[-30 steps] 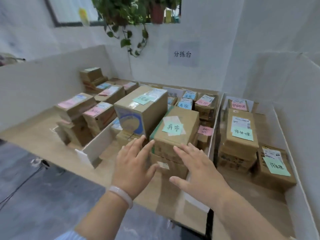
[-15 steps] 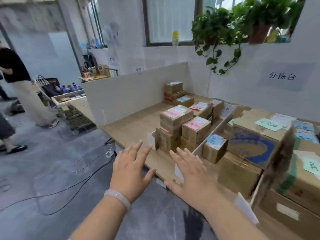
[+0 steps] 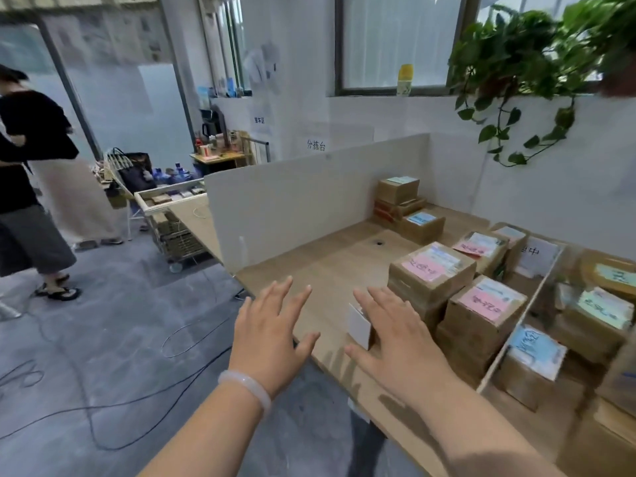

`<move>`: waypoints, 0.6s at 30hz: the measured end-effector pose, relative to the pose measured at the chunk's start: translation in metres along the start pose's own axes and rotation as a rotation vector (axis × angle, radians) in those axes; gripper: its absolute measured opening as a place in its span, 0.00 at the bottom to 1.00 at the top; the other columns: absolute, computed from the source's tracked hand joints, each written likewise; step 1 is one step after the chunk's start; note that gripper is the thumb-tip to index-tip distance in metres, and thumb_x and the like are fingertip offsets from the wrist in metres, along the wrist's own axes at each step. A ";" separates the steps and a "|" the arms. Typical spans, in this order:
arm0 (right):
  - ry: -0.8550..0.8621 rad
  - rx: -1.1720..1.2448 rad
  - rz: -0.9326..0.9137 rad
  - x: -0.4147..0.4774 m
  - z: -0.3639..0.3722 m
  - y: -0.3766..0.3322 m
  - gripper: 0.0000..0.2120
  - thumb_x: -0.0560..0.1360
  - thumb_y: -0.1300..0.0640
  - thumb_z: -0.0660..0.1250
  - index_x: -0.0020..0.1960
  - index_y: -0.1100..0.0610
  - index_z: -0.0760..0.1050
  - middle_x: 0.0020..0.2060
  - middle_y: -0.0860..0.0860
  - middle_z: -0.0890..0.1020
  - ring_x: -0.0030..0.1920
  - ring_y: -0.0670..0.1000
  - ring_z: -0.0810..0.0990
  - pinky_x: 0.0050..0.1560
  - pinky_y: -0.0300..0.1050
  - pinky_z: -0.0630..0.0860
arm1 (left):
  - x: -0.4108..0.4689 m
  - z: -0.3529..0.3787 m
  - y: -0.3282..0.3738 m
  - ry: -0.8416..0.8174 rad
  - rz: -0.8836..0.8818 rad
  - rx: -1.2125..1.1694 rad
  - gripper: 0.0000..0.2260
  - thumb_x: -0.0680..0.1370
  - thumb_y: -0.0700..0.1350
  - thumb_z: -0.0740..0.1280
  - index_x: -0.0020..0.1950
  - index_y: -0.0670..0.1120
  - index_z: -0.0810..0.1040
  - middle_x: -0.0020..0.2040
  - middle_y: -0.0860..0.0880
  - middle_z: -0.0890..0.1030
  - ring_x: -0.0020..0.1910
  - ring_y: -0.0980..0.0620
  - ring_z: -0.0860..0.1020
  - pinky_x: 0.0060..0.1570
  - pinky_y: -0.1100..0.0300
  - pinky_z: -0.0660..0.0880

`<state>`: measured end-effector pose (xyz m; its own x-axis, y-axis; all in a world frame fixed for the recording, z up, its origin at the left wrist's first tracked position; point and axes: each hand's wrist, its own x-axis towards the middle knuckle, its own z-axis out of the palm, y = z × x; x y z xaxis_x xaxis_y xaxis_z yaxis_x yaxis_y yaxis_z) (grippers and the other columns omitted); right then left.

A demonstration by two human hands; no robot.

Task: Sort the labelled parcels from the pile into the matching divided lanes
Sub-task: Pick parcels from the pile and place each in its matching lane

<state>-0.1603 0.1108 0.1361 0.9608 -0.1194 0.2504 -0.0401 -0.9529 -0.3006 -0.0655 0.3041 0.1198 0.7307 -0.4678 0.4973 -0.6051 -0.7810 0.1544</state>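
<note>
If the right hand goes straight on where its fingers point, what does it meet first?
Likely the white partition; the right hand points over the tabletop, left of the pink-labelled boxes. Depth is unclear.

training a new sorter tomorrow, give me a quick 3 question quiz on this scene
1. True or false: the left hand grips a parcel.
2. What colour is the label on the front parcel just left of the white divider? A pink, B green, C yellow.
3. Short answer: which wrist wears the white bracelet?
Key: 1 false, its fingers are spread and hold nothing; 2 A; 3 left.
</note>
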 end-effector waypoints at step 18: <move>0.028 0.097 0.238 0.257 0.037 0.077 0.35 0.77 0.36 0.57 0.77 0.37 0.42 0.78 0.40 0.45 0.77 0.42 0.39 0.76 0.46 0.41 | 0.273 0.122 -0.069 -0.115 0.126 -0.123 0.30 0.73 0.65 0.54 0.73 0.56 0.69 0.73 0.49 0.71 0.70 0.45 0.71 0.66 0.40 0.70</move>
<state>0.0932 0.0170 0.1433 0.9194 -0.3463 0.1867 -0.2366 -0.8659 -0.4407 0.2141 0.1795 0.1413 0.6736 -0.6085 0.4195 -0.7230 -0.6602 0.2033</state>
